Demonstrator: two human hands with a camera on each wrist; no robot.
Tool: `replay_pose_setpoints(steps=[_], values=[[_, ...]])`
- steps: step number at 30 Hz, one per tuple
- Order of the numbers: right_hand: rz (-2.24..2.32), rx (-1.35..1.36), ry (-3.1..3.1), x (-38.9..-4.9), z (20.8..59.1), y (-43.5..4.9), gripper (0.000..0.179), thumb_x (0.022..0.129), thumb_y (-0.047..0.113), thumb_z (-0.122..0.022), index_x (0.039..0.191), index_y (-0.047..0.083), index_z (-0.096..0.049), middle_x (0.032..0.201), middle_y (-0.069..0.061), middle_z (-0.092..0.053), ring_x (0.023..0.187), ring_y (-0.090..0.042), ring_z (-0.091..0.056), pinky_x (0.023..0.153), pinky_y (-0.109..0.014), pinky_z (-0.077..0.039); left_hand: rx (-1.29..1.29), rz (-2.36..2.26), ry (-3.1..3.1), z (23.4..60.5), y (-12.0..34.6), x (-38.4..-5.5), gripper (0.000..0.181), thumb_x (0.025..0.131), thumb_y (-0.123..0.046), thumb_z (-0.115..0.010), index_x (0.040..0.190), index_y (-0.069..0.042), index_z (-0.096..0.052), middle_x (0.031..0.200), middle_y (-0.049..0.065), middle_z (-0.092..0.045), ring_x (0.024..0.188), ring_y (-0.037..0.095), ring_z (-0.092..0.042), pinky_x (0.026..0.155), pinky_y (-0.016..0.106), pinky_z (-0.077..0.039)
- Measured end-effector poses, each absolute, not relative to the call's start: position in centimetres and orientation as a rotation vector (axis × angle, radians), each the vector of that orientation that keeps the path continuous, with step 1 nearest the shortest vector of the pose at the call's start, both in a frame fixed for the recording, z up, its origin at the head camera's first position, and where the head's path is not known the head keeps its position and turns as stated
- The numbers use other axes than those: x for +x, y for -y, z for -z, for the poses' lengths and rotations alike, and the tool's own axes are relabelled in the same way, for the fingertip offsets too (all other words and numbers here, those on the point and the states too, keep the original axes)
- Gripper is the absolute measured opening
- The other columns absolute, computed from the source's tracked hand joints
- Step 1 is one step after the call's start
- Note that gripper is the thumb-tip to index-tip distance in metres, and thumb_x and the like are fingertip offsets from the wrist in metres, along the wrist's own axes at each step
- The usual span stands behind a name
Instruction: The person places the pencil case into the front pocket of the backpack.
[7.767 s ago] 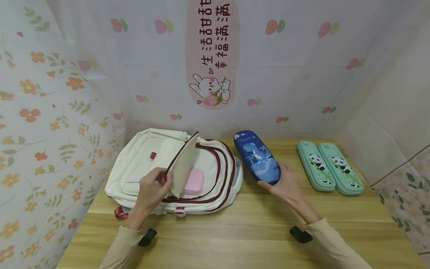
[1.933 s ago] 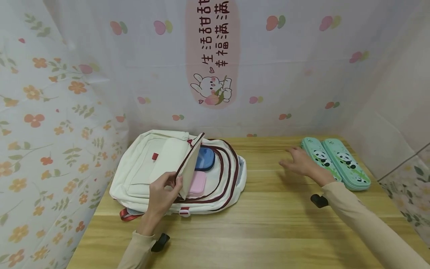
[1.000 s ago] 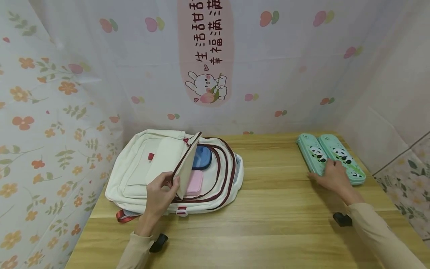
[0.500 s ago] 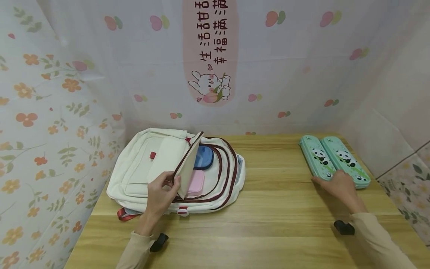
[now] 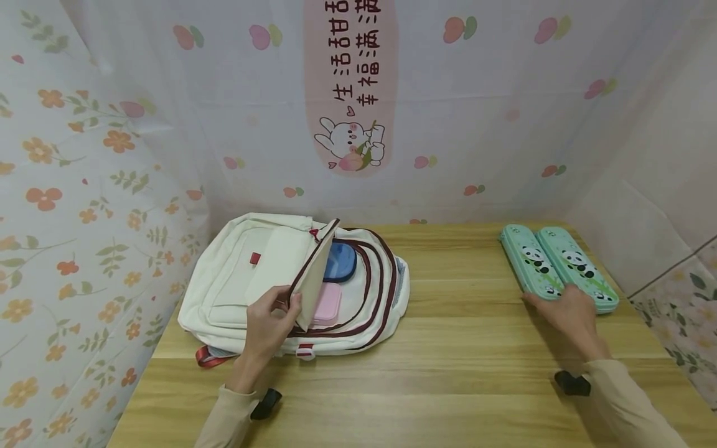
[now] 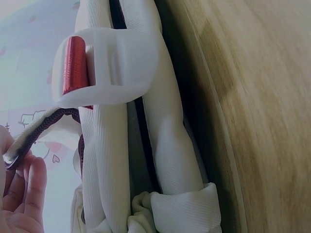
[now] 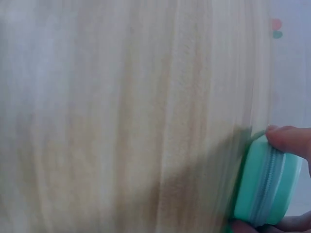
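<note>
— Panda-print case [image 5: 526,258]: where is it?
— Right of the white backpack [image 5: 238,274], well apart, beside a matching case [image 5: 577,264]; the right hand [image 5: 571,317] grips its near end, narrow enough to span, I'd judge.
— And the left hand [image 5: 272,320]?
— Pinching the backpack's raised flap [image 5: 315,277], presumably so the pocket [image 5: 354,298] gapes around the blue case [image 5: 340,261] and pink case [image 5: 327,303].

You have a wood-grain table [image 5: 437,379] across the near area. Far side: pale backdrop [image 5: 246,81], scattered heart-like prints in pink, orange and green; at its middle a pink panel [image 5: 313,68], dark vertical characters above a cartoon rabbit [image 5: 340,138]. To your left: white cloth [image 5: 78,168], orange flowers, green sprigs. Right: pale sheet [image 5: 666,143], dark slanting line [image 5: 672,267], faded floral print [image 5: 694,330] nearer you.
</note>
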State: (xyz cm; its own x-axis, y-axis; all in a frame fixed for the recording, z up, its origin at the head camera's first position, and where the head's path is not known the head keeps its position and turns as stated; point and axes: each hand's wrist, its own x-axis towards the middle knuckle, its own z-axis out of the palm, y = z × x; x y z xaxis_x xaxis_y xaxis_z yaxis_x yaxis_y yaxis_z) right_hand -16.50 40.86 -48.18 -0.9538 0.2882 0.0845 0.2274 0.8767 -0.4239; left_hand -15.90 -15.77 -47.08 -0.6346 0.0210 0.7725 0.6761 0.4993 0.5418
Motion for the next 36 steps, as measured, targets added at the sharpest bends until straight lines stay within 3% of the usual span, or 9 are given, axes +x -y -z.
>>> replay_pose_setpoints(steps=[4, 7, 9, 17, 28, 36], values=[[-0.711, -0.461, 2.829, -16.3, 48.5, -40.8, 0.09, 0.085, 0.051, -0.076, 0.119, -0.028, -0.049, 0.108, -0.05, -0.056, 0.093, -0.059, -0.056, 0.069, -0.058, -0.049, -0.577, 1.168, 2.028, 46.9, 15.8, -15.8, 0.019, 0.077, 0.011, -0.076, 0.092, 0.003, -0.071, 0.074, 0.009, -0.069, 0.059, 0.012, -0.061, 0.055, 0.018, -0.053], [-0.75, -0.474, 2.769, -16.2, 48.5, -40.6, 0.096, 0.085, 0.046, -0.077, 0.132, -0.029, -0.04, 0.124, -0.054, -0.047, 0.11, -0.067, -0.047, 0.089, -0.069, -0.043, -0.577, 1.155, 2.021, 46.9, 15.8, -15.9, 0.019, 0.075, 0.012, -0.076, 0.092, 0.003, -0.071, 0.074, 0.009, -0.069, 0.059, 0.013, -0.061, 0.055, 0.019, -0.053], [-0.757, -0.47, 2.728, -16.1, 48.5, -40.3, 0.095, 0.085, 0.043, -0.078, 0.134, -0.028, -0.04, 0.125, -0.053, -0.048, 0.113, -0.067, -0.047, 0.093, -0.069, -0.041, -0.575, 1.137, 2.013, 47.0, 15.7, -15.9, 0.021, 0.073, 0.013, -0.076, 0.091, 0.004, -0.071, 0.073, 0.009, -0.069, 0.058, 0.014, -0.061, 0.054, 0.02, -0.053], [-0.749, -0.398, 2.675, -15.8, 47.7, -39.2, 0.089, 0.084, 0.042, -0.078, 0.133, -0.024, -0.044, 0.125, -0.049, -0.052, 0.111, -0.064, -0.051, 0.092, -0.068, -0.042, -0.559, 1.122, 2.003, 47.3, 15.6, -15.9, 0.023, 0.07, 0.016, -0.076, 0.089, 0.005, -0.07, 0.072, 0.011, -0.068, 0.056, 0.014, -0.06, 0.053, 0.02, -0.052], [-0.709, -0.193, 2.666, -15.0, 46.5, -36.7, 0.084, 0.08, 0.038, -0.082, 0.132, -0.02, -0.049, 0.12, -0.045, -0.056, 0.104, -0.062, -0.055, 0.083, -0.067, -0.044, -0.584, 1.203, 1.98, 47.3, 15.4, -15.7, 0.017, 0.078, 0.011, -0.072, 0.093, 0.004, -0.07, 0.074, 0.012, -0.068, 0.06, 0.013, -0.062, 0.06, 0.014, -0.053], [-0.72, -0.072, 2.654, -14.9, 45.3, -34.3, 0.078, 0.078, 0.034, -0.085, 0.129, -0.015, -0.052, 0.115, -0.039, -0.061, 0.098, -0.054, -0.06, 0.076, -0.062, -0.045, -0.595, 1.201, 1.977, 47.5, 15.4, -15.9, 0.016, 0.078, 0.011, -0.071, 0.093, 0.005, -0.07, 0.073, 0.013, -0.068, 0.06, 0.014, -0.062, 0.059, 0.014, -0.053]])
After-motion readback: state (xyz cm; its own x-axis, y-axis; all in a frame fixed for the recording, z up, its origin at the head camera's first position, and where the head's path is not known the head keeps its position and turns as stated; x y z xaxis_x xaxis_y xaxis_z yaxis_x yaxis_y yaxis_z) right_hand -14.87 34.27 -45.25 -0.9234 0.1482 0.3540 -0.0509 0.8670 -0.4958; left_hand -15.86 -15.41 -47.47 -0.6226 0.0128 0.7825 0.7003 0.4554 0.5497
